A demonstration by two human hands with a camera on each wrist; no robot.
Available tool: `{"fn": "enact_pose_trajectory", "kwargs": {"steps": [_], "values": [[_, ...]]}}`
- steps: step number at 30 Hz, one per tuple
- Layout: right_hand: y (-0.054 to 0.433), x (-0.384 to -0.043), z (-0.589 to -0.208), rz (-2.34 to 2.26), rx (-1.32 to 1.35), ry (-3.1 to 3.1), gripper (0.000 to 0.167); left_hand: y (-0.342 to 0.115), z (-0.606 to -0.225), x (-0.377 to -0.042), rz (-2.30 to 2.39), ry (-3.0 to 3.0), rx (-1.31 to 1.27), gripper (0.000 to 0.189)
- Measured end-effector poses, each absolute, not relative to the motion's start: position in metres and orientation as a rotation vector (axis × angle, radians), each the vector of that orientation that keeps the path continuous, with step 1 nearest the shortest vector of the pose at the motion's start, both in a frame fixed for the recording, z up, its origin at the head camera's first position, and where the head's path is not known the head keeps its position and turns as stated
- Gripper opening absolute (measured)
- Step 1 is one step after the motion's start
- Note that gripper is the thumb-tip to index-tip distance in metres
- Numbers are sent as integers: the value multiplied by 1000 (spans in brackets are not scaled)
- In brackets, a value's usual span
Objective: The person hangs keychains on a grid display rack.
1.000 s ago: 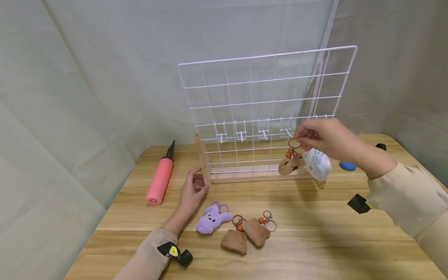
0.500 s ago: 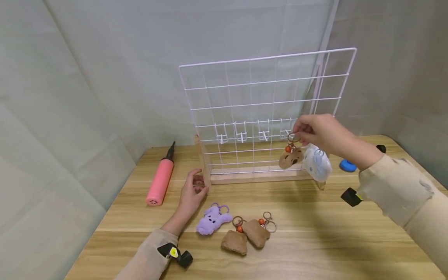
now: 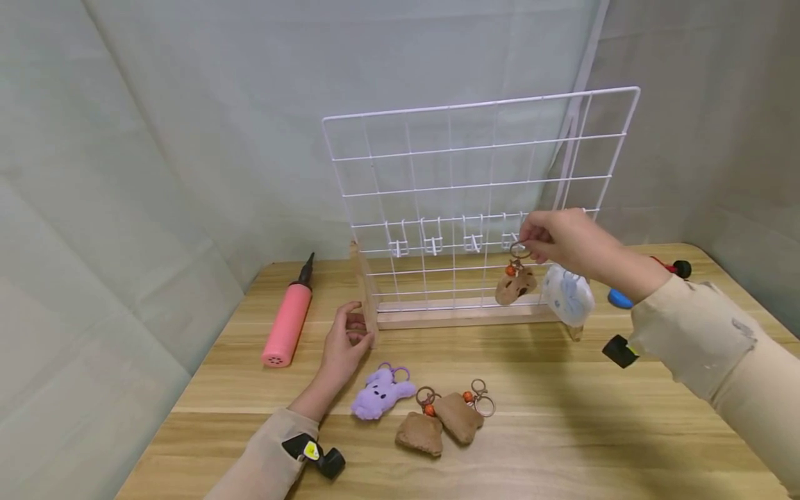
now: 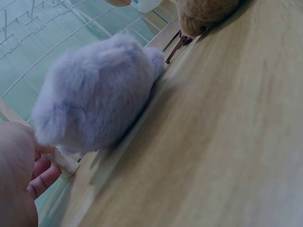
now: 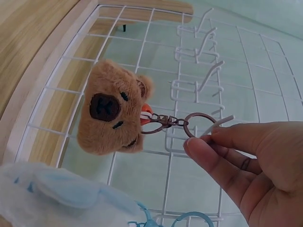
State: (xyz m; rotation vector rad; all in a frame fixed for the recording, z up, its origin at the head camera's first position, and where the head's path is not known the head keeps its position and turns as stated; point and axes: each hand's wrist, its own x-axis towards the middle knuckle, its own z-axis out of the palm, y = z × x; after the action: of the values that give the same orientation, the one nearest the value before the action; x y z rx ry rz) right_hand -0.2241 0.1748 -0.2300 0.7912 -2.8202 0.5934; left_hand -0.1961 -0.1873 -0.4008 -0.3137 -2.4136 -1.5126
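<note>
My right hand (image 3: 565, 239) pinches the metal ring of a brown bear plush keychain (image 3: 515, 285), which hangs in front of the white wire grid rack (image 3: 450, 187). In the right wrist view the keychain's ring (image 5: 201, 125) overlaps the prong of a white hook (image 5: 225, 122), right at the fingertips. A white-and-blue plush keychain (image 3: 567, 295) hangs just right of it. My left hand (image 3: 344, 344) holds the rack's wooden side foot (image 3: 365, 292), fingers curved at its edge. Near that hand lie a purple plush keychain (image 3: 380, 394) and two brown plush keychains (image 3: 420, 432), face down.
More white hooks (image 3: 432, 244) line the grid to the left. A pink hand pump (image 3: 289, 323) with a black nozzle lies on the wooden table (image 3: 212, 430) at left. Behind the right forearm are a blue object (image 3: 620, 298) and a black-and-red one (image 3: 681, 269).
My right hand has shifted slightly left with the bear keychain, its ring now nearer the rightmost visible hook. The left hand stays at the rack's foot.
</note>
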Motion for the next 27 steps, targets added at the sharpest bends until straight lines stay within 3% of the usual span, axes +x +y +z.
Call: {"fn": "enact_pose_trajectory", "kwargs": {"steps": [20, 27], "values": [[177, -217, -232, 628, 746, -2740, 14, -190, -406, -200, -1499, -2435, -282, 56], [180, -206, -236, 649, 696, -2673, 14, -197, -428, -215, -1495, -2434, -260, 61]]}}
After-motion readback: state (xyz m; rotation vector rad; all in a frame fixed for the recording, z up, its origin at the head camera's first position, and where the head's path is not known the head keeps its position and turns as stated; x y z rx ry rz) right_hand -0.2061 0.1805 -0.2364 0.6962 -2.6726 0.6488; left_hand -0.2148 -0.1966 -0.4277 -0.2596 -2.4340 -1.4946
